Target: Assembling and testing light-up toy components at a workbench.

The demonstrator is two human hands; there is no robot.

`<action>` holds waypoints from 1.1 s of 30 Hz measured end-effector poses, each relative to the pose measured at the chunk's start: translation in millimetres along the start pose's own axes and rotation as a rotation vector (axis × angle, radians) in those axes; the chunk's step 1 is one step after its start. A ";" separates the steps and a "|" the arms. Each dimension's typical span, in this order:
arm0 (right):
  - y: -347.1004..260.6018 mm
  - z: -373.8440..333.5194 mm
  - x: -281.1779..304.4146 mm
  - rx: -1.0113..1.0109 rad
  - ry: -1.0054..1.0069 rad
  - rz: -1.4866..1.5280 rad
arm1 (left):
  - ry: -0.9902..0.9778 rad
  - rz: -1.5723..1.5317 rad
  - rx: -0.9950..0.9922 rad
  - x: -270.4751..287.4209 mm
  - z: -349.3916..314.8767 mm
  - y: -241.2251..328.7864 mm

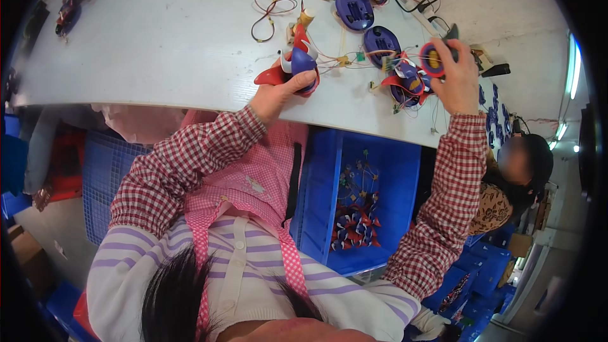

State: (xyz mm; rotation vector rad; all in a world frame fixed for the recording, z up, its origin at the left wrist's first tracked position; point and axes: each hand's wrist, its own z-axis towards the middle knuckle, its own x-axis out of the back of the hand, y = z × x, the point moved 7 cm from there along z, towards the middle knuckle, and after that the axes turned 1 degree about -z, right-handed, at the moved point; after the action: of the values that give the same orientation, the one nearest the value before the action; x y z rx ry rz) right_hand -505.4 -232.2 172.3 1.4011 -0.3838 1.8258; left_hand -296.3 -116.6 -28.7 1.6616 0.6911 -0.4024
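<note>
**Light plastic part [303, 62], delicate wires [326, 62]: grip by the body**

The left hand [278, 92] is closed around the red, white and blue plastic part above the table's near edge, its thumb lying along the casing. The right hand [459, 82] has its fingers bent in at a round red-rimmed piece [433, 59]; they are too small and overlapped here to say whether they pinch it or only touch it.

The plastic part looks light, stiff and rather smooth, so its rounded body should give the safest hold. The thin wires, stretching rightward from beside it, look like the fragile bit and would probably suffer from a tug.

Beyond the fingers, more coloured parts [410, 81] lie tangled near the right hand, next to a purple shell [382, 46] on the white table [158, 44]. Below sits a blue bin [320, 196].
</note>
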 end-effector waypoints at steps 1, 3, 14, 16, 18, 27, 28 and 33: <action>12.1 2.8 0.9 -0.033 0.020 -0.070 | 0.003 -0.001 -0.005 1.6 -1.1 1.1; 34.0 10.5 5.1 -0.102 0.062 -0.214 | -0.069 0.018 0.001 -3.2 -10.5 3.9; 64.1 38.8 -137.5 -0.288 -0.430 -0.391 | -0.367 0.150 -0.081 -4.7 -71.0 15.6; 64.7 38.2 -151.1 -0.339 -0.648 -0.346 | -0.375 0.155 -0.090 -1.5 -74.2 13.4; 51.7 50.3 -141.8 -0.337 -0.756 -0.331 | -0.386 0.154 -0.103 3.6 -76.3 11.0; 18.4 154.8 -238.9 -0.087 -0.445 1.384 | -0.414 -0.171 -0.036 17.6 -80.3 -36.4; 3.7 176.0 -252.4 0.041 -0.416 1.367 | -0.423 -0.172 -0.135 8.0 -79.3 -28.1; -42.7 254.1 -290.4 0.413 -0.213 1.156 | -0.309 -0.353 -0.171 17.8 -93.6 -31.0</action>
State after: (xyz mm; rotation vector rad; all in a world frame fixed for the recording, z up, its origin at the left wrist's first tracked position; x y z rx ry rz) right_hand -279.0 -486.2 -14.6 1.8491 -1.1570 2.7722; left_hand -313.0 -18.9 -43.7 1.2801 0.7622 -0.8106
